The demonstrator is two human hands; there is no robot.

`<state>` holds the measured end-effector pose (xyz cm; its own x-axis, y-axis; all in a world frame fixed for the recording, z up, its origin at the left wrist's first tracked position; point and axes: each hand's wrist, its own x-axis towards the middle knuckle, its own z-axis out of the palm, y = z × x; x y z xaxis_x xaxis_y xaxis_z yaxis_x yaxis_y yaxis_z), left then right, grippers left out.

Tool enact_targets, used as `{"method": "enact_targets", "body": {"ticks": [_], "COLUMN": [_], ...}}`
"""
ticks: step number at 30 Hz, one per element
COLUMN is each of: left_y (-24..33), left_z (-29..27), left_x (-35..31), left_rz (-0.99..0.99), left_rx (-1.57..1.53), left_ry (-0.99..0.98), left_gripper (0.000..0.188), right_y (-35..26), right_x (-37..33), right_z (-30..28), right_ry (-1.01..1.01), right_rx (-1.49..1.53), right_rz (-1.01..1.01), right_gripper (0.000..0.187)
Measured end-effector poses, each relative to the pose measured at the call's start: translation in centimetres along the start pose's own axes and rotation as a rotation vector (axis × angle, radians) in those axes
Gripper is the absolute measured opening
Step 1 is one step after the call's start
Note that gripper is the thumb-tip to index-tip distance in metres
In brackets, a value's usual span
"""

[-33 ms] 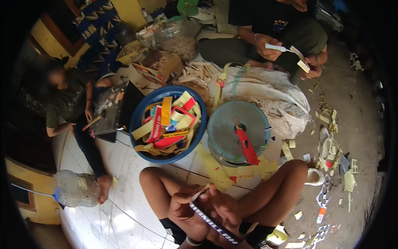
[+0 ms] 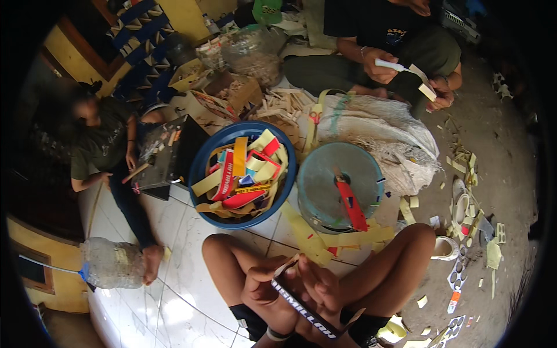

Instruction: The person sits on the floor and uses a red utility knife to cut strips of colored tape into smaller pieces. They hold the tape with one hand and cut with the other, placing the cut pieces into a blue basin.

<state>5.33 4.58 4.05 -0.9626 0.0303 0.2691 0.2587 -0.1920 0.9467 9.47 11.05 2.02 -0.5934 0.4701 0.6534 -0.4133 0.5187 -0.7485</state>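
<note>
In front of my crossed legs, a black strip with white lettering runs slantwise between my hands. My left hand is closed on the strip's upper end, and the fingers of my right hand press on the same end from the other side. The far end slopes down toward my lap, where a pale piece of its edge sticks out. Beyond my knees, an upturned teal tub carries a long red object with a wooden tip; its kind is unclear. Yellow paper strips lie at the tub's foot.
A blue basin full of coloured strips stands left of the tub. Behind are a white sack, wood pieces and a cardboard box. One person sits left; another holds a white-handled tool and a small block.
The whole view has shifted slightly, so things sit a little farther right. My fingers have moved a little at the strip's upper end, and both hands keep hold of it.
</note>
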Motion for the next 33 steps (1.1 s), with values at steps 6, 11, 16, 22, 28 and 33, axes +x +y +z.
{"method": "enact_targets", "body": {"ticks": [6,11,16,22,28,33], "left_y": [-0.7,0.0,0.8,0.2,0.2,-0.1], "left_z": [-0.8,-0.7,-0.9,-1.7,-1.3,-1.6], "left_x": [1.7,1.8,1.9,1.8,2.1,1.9], "left_rz": [0.09,0.009,-0.07,-0.079,-0.115,-0.16], "left_rx": [0.014,-0.025,-0.006,0.023,-0.088,-0.126], "left_ry": [-0.03,-0.067,-0.187,-0.259,-0.298,-0.29], "left_gripper": [0.024,0.025,0.025,0.027,0.027,0.027], "right_y": [-0.2,0.4,1.1,1.8,1.6,1.8], "right_x": [1.2,2.9,4.6,6.1,7.1,7.1], "right_z": [-2.4,-4.0,-5.0,-6.0,-5.5,-5.8], "right_ry": [-0.261,-0.066,-0.052,-0.243,-0.233,-0.266], "right_rx": [-0.3,-0.104,0.111,0.069,-0.042,-0.185], "right_rz": [-0.059,0.133,0.245,0.155,0.088,-0.018], "right_gripper": [0.065,0.047,0.033,0.027,0.026,0.025]}}
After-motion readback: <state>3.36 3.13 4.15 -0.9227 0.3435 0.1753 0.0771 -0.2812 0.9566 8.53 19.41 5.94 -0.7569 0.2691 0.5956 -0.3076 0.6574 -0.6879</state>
